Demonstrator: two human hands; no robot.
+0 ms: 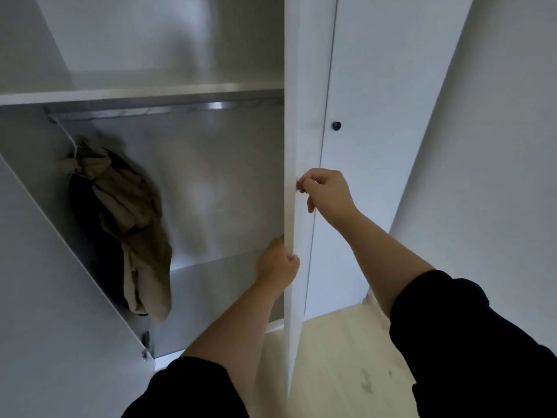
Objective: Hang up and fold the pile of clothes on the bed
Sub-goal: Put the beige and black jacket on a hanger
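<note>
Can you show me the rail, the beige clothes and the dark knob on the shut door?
Rail (180,108), head view: middle of the metal bar.
Beige clothes (132,206), head view: bunched middle folds.
Knob (336,125), head view: its round dark front.

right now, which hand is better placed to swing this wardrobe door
Right, probably. The right hand pinches the small dark knob on the face of the door, a proper pulling point. The left hand only grips the door's thin edge lower down, so it can steady rather than lead.
</note>
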